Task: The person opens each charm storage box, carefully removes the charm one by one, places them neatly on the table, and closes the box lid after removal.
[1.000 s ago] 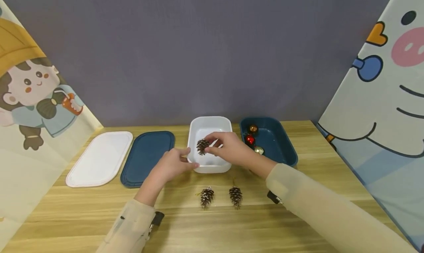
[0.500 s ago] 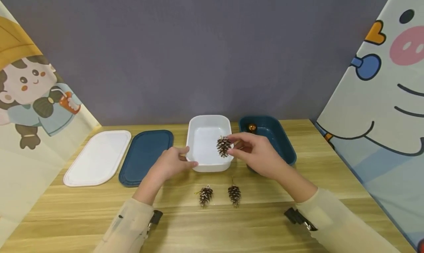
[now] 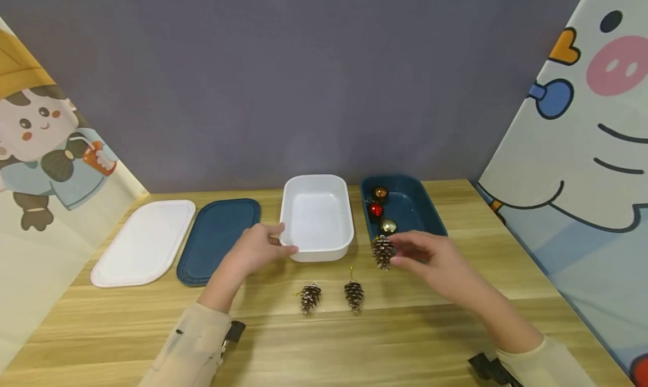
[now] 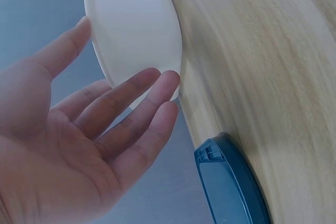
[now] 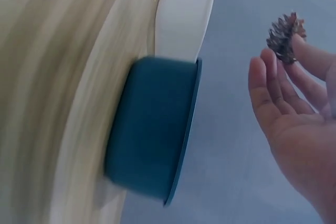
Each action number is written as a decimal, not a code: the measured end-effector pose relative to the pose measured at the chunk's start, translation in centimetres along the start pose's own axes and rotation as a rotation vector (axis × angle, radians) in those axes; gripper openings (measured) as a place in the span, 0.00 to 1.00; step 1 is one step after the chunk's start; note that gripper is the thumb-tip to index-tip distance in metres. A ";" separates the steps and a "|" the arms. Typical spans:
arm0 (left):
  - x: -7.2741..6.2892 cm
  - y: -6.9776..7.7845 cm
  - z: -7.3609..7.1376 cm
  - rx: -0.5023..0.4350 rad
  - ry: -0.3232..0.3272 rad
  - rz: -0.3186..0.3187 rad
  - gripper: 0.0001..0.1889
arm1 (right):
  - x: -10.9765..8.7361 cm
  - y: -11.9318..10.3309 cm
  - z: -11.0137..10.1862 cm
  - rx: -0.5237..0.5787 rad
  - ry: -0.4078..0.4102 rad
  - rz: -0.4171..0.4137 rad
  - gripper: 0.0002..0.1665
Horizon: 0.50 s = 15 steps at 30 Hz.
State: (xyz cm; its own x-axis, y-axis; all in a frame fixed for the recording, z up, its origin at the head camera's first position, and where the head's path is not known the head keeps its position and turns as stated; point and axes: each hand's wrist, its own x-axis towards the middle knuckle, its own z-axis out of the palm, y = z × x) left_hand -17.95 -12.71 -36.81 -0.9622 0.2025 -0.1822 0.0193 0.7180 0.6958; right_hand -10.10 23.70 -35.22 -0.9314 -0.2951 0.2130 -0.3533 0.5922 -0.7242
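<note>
A pine cone [image 3: 383, 253] is pinched between the thumb and fingers of my right hand [image 3: 430, 260], above the near edge of the dark blue box [image 3: 439, 221]. In the right wrist view, that pine cone [image 5: 286, 38] hangs at the fingertips, apart from the box. My left hand [image 3: 255, 246] touches the near left corner of the white box [image 3: 341, 246]. Its fingers look relaxed against the white wall [image 4: 131, 19] in the left wrist view. Two more pine cones, one on the left [image 3: 310, 298] and one on the right [image 3: 354, 296], lie on the table before the white box.
Inside the blue box are orange [image 3: 380, 193], red [image 3: 376, 210] and gold [image 3: 388, 226] shiny baubles. A white lid [image 3: 144, 243] and a dark blue lid [image 3: 220, 241] lie at the left of the wooden table [image 3: 314, 353]. A grey wall [image 3: 314, 83] stands behind.
My right hand has carried the pine cone out from over the white box, rightward and nearer, to the blue box's front edge. The left hand stays at the white box.
</note>
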 end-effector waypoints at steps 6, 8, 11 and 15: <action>-0.1 0.2 -0.2 0.013 -0.004 0.003 0.43 | -1.9 1.7 -1.3 -0.030 -0.002 0.045 0.19; -0.2 0.1 -0.2 0.018 -0.006 0.001 0.43 | -2.3 2.2 -1.4 -0.040 -0.004 0.037 0.19; -0.1 0.1 -0.2 0.019 -0.009 0.000 0.43 | -2.6 3.0 -1.3 -0.047 -0.027 0.029 0.19; 0.0 0.1 -0.1 0.022 -0.011 0.006 0.43 | -2.9 3.9 -1.1 -0.049 -0.082 0.038 0.19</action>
State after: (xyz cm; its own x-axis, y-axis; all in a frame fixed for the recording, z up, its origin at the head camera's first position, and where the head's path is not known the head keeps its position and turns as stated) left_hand -17.94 -12.72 -36.71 -0.9589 0.2140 -0.1862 0.0308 0.7313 0.6814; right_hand -8.84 27.69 -37.97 -0.9346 -0.3311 0.1302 -0.3236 0.6392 -0.6976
